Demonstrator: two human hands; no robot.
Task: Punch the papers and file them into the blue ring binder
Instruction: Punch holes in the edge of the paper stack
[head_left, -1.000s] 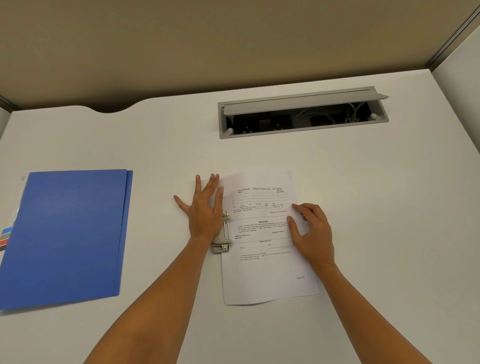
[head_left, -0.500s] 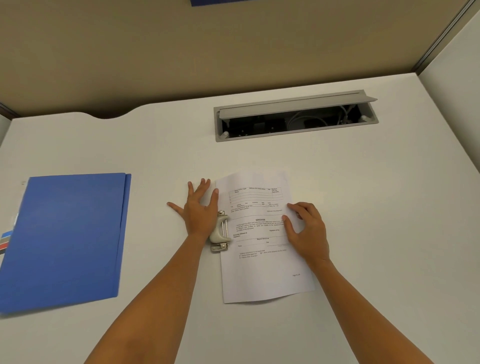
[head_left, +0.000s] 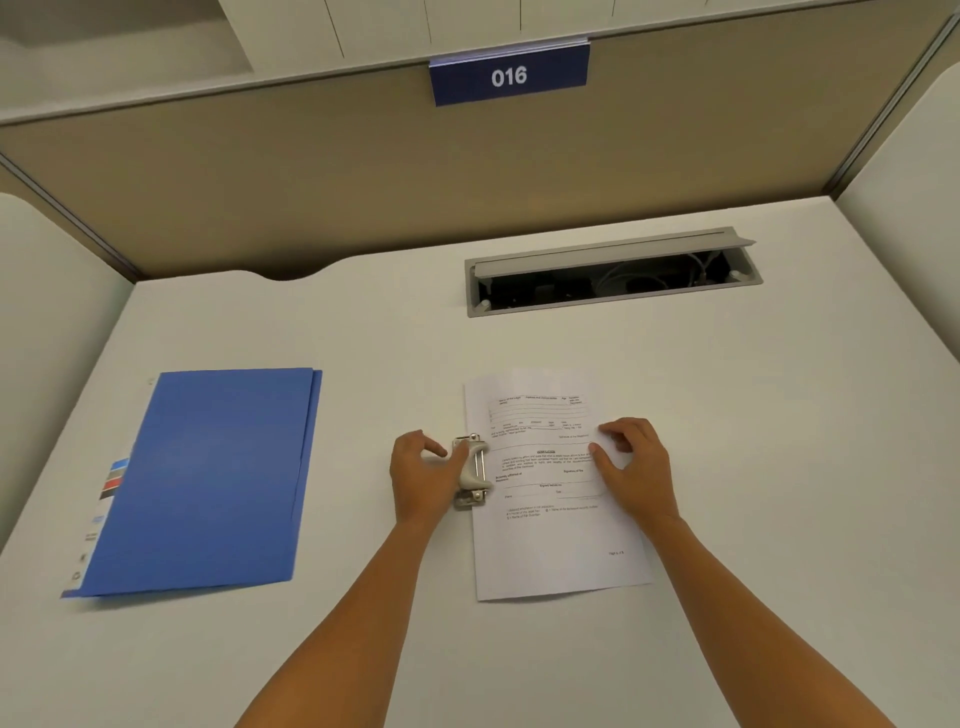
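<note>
At the left of the white desk lies the blue ring binder, shut and flat, with coloured index tabs poking out of its left edge; it sits well apart from the work and nothing has been filed in it yet. Next comes the left hand. A second ago it lay flat with its fingers spread, palm bearing down on the hole punch; now the fingers have curled in and the thumb hooks onto the punch's pale lever, a loose hold on its side instead of a downward press. I judge from this that the punching stroke is over and the hand is set to draw the punch off the sheet, though no holes can be seen under the tool. The punch sits on the left edge of the papers, about midway along that edge. The printed sheets lie upright on the desk, unmoved over the last second. On their right half rests the right hand, fingers bent and slightly parted, fingertips pinning the paper and gripping nothing, as before. Beyond, the open cable tray is sunk in the desk. Filing remains the larger part left.
</note>
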